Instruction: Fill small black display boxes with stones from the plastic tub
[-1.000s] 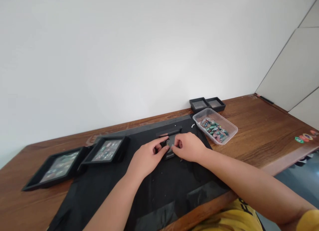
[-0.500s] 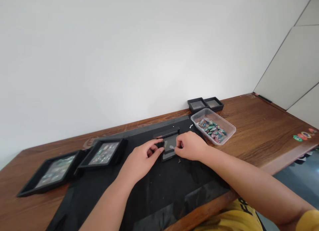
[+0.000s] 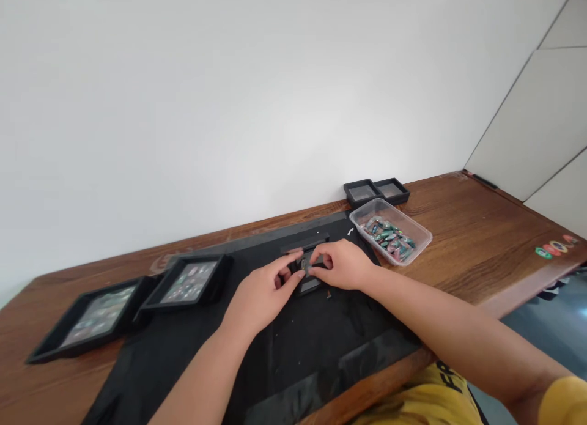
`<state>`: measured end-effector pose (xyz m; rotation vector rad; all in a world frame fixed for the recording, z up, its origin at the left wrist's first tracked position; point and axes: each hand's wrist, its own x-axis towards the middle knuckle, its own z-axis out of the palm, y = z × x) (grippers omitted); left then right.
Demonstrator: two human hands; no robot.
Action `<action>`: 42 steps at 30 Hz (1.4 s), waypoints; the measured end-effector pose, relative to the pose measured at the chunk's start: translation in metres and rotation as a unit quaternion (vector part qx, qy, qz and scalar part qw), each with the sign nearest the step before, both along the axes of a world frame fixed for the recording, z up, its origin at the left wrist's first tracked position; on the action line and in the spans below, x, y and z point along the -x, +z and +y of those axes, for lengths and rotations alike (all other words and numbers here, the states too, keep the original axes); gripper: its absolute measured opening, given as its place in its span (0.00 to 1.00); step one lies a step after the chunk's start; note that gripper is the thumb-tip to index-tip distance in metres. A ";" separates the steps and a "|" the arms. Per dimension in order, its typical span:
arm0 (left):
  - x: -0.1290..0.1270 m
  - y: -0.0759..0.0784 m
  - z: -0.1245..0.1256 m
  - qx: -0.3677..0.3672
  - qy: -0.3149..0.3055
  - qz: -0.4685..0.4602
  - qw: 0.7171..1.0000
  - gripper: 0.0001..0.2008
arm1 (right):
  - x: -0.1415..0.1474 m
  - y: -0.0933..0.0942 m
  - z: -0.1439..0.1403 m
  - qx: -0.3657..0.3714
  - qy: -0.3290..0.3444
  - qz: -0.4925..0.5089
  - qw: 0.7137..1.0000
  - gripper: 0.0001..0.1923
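Observation:
A small black tray (image 3: 310, 285) with a grey floor lies on the black mat between my hands. My left hand (image 3: 262, 293) is at its left side, thumb and forefinger stretched apart, their tips over the tray's edge. From the right my right hand (image 3: 343, 264) reaches over the tray, thumb and forefinger curved with a gap between the tips. A small, clear or pale piece (image 3: 304, 264) lies between the fingertips of both hands; its kind is too small to tell. Behind the tray is a dark flat strip (image 3: 308, 243).
Right of the mat (image 3: 302, 351) stands a clear plastic tub (image 3: 419, 234) of small wrapped, coloured pieces. Two small black trays (image 3: 362, 192) sit by the wall. To the left lie two larger black framed trays (image 3: 188, 282) with rows of pieces. Round stickers (image 3: 557, 249) mark the wooden table's right edge.
My right hand has moved slightly left over the tray, and its thumb and forefinger have spread apart from a closed pinch. My left hand stays at the tray's left side.

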<state>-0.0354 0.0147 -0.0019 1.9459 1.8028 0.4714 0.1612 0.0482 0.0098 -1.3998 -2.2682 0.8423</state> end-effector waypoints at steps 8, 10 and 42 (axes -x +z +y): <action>-0.007 0.004 0.000 0.005 -0.011 0.032 0.999 0.22 | 0.009 -0.007 -0.004 -0.041 -0.046 -0.089 0.994 0.08; -0.008 0.003 0.000 0.006 -0.006 0.036 0.999 0.22 | 0.012 -0.007 -0.006 -0.047 -0.053 -0.104 0.992 0.09; -0.009 0.003 -0.001 -0.008 -0.014 0.087 0.996 0.23 | -0.001 0.013 -0.022 -0.055 -0.039 -0.138 0.988 0.11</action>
